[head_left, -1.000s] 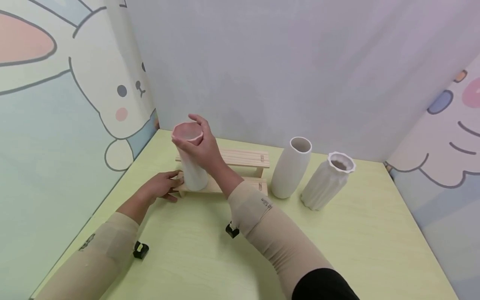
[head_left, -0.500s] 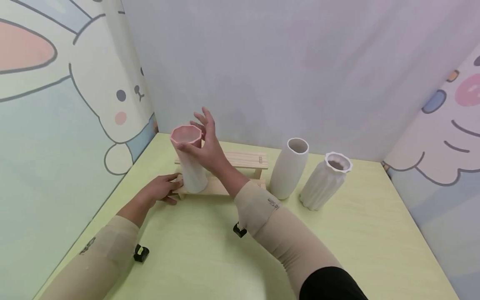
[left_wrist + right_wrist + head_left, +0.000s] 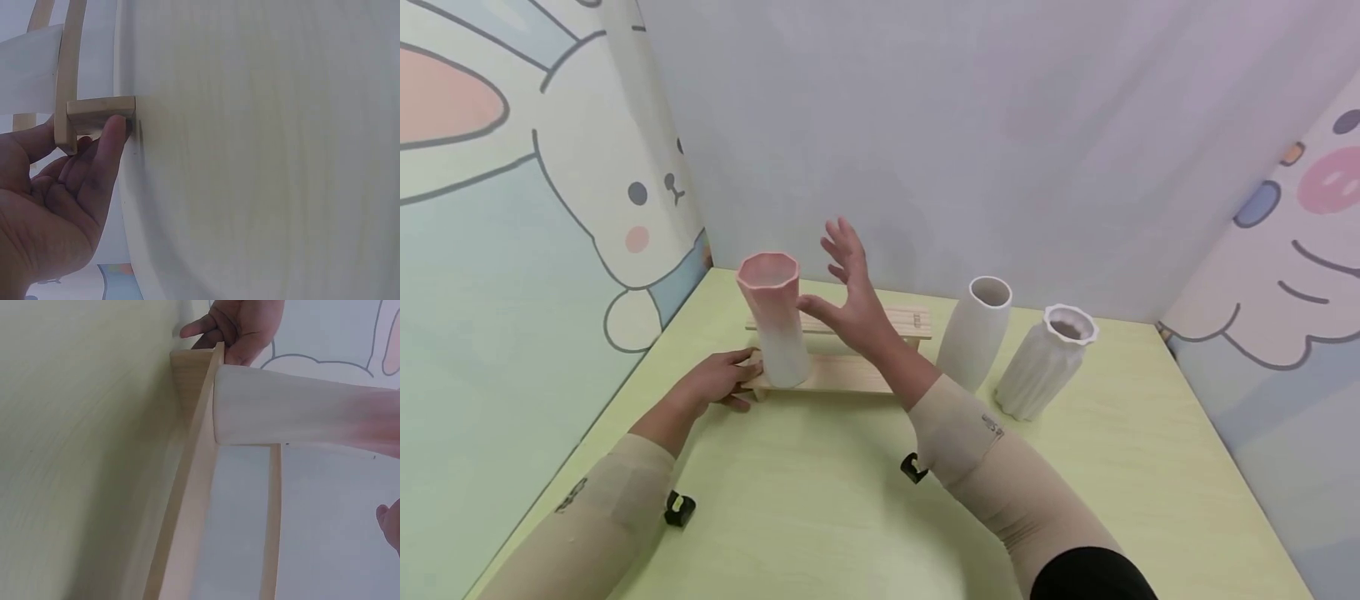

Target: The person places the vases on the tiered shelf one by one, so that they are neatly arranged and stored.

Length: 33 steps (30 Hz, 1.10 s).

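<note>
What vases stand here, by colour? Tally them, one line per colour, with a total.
Pink fading to white: 1, the octagonal-rimmed vase
Plain white: 2, the smooth round-mouthed vase and the fluted vase with a scalloped rim
Total: 3

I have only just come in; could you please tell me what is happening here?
A person's left hand grips the left end of a wooden stand. A pink vase stands on its lower step; the right hand is beside it, not touching. A smooth vase and a ribbed vase stand on the table to the right.
</note>
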Motion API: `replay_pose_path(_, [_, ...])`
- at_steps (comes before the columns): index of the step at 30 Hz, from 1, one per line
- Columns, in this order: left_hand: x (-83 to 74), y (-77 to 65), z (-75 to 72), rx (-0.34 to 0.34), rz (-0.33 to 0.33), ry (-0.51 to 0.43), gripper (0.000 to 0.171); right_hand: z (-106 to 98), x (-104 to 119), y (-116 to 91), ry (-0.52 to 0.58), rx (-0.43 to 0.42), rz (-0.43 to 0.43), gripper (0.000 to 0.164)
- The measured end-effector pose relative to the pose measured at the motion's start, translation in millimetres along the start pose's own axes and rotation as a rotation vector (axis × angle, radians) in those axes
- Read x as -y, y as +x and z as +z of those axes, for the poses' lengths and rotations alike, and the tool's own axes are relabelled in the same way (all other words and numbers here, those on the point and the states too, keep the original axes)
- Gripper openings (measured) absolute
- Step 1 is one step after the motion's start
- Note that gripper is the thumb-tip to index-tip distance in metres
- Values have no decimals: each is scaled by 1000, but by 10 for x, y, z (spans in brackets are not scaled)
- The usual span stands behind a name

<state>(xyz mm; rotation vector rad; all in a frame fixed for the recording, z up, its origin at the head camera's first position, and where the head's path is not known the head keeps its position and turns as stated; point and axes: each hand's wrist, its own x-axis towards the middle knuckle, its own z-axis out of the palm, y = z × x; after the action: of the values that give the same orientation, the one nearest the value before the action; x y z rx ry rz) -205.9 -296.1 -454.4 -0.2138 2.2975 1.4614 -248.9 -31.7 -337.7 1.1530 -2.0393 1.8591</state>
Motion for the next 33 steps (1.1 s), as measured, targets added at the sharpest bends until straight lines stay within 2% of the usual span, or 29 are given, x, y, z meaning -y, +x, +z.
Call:
replay_pose_path(5, [-3, -2, 9, 4, -1, -1, 75, -159, 207, -218, -11, 34, -31, 124])
replay_pose_path(8, [7, -7, 18, 2, 4, -6, 75, -234, 251, -340, -14, 44, -41, 123])
replay_pose_path(22, [-17, -3, -1, 6, -5, 8, 74, -564, 186, -804, -67, 105, -118, 115])
replay_pose_path(29, [-22, 0, 2, 9, -5, 12, 74, -671, 162, -979, -69, 116, -80, 115])
replay_pose_path(33, [-22, -6, 2, 10, -3, 4, 74, -741, 181, -1069, -118, 120, -88, 115])
